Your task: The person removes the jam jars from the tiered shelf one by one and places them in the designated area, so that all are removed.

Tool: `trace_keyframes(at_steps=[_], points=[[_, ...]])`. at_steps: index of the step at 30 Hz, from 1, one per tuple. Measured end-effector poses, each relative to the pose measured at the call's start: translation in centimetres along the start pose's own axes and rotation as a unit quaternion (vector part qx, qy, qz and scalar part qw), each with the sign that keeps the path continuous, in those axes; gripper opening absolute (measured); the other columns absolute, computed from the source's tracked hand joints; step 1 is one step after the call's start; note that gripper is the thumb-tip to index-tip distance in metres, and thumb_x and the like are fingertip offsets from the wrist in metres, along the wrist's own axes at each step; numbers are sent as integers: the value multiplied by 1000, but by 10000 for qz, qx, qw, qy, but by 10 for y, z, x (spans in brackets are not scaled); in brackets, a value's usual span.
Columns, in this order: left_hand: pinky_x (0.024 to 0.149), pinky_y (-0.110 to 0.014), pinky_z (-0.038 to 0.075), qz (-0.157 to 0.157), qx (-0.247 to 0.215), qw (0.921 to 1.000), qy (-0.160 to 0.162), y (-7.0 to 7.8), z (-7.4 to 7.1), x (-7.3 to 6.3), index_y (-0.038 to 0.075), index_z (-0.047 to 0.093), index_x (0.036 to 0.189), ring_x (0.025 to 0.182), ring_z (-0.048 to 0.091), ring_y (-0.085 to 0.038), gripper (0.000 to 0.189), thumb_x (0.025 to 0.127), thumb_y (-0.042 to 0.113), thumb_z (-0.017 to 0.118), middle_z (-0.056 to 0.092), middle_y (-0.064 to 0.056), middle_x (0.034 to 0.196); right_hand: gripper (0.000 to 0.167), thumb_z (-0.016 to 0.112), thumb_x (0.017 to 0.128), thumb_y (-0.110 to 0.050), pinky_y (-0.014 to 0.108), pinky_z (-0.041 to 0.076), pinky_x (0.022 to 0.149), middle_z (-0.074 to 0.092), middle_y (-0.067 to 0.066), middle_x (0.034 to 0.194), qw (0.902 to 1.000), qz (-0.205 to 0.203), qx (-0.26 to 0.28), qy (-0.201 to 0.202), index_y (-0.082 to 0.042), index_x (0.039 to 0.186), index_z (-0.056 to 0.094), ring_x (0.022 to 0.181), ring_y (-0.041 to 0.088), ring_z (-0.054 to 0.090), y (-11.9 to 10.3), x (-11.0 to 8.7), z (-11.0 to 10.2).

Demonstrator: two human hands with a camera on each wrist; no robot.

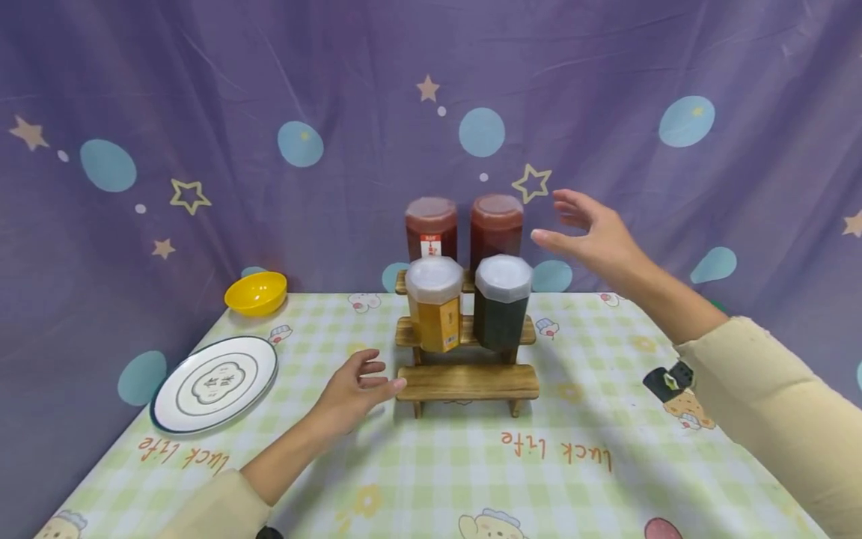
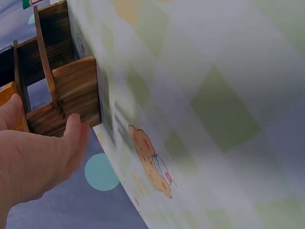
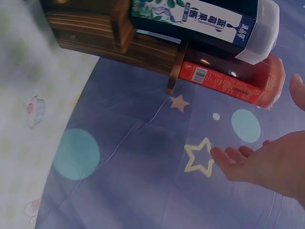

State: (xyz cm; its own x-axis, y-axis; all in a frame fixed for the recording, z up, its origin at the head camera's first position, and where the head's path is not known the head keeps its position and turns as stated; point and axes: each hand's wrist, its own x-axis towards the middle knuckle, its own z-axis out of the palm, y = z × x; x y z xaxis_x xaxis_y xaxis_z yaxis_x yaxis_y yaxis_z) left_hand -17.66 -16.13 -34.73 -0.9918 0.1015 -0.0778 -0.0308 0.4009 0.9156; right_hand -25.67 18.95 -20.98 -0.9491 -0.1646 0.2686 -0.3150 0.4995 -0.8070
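Observation:
Four-sided view aside, a three-step wooden stand stands mid-table. On its top step are two red-filled jars with translucent lids; the middle step bears a yellow-filled jar and a dark jar. My left hand is beside the left end of the bottom step, fingers loosely bent, holding nothing; whether the thumb touches the wood I cannot tell. Raised to the right of the back right jar, my right hand has thumb and fingers apart. In the right wrist view a gap separates it from the red jar.
A yellow bowl sits at the back left corner of the table. In front of it lies a white plate with a dark rim. The checked tablecloth covers the table, and a purple curtain hangs behind.

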Motion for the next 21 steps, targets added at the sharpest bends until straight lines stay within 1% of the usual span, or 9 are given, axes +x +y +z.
trace_keyframes(at_steps=[2,5,8,11,14,16,18,21], points=[[94,-45,51,1,-195,9998,-7,0,2,0,1,31,146,121,53,-36,79,86,28,75,46,-24,139,83,74,84,-40,52,34,110,36,10,151,9999,-77,77,-51,-17,151,31,138,28,34,-4,6,5],[95,-45,51,30,-415,9991,-31,-1,6,2,0,31,146,119,54,-37,79,85,23,76,47,-25,137,85,75,84,-37,50,33,111,35,12,152,9994,-89,199,-257,-16,152,29,138,29,34,-9,15,11],[96,-45,50,5,-601,9981,-101,-2,10,5,0,31,146,121,52,-37,79,85,20,76,48,-25,136,87,75,85,-33,48,33,111,34,13,152,9979,2,403,-514,-15,153,25,139,28,33,-13,23,18],[97,-45,49,-86,-719,9973,-147,-4,14,7,2,31,146,123,50,-37,80,84,21,77,49,-23,135,88,75,85,-28,45,35,110,40,16,148,9953,121,685,-678,-13,153,22,136,28,37,-14,31,27],[98,-46,48,-171,-795,9965,-197,-6,19,8,6,33,146,123,49,-35,80,83,23,78,50,-20,134,89,76,84,-25,43,40,107,46,18,141,9931,191,919,-706,-10,153,22,130,27,44,-15,36,34],[98,-46,48,-170,-856,9960,-204,-8,22,9,7,36,144,122,50,-33,77,82,24,79,51,-18,132,89,76,84,-24,42,44,104,50,18,136,9927,205,994,-659,-9,153,22,124,27,49,-15,39,37],[97,-46,48,-153,-899,9956,-212,-10,24,8,8,38,142,120,51,-32,73,83,24,78,53,-16,130,90,76,84,-23,40,46,102,50,17,136,9921,209,1067,-623,-7,153,20,121,26,50,-16,41,40],[101,-51,44,-98,-872,9959,-216,-13,28,7,6,41,139,125,47,-38,68,84,24,76,51,-18,133,90,77,84,-23,38,46,102,50,17,135,9929,175,1040,-543,-7,153,20,120,25,51,-16,43,43]])
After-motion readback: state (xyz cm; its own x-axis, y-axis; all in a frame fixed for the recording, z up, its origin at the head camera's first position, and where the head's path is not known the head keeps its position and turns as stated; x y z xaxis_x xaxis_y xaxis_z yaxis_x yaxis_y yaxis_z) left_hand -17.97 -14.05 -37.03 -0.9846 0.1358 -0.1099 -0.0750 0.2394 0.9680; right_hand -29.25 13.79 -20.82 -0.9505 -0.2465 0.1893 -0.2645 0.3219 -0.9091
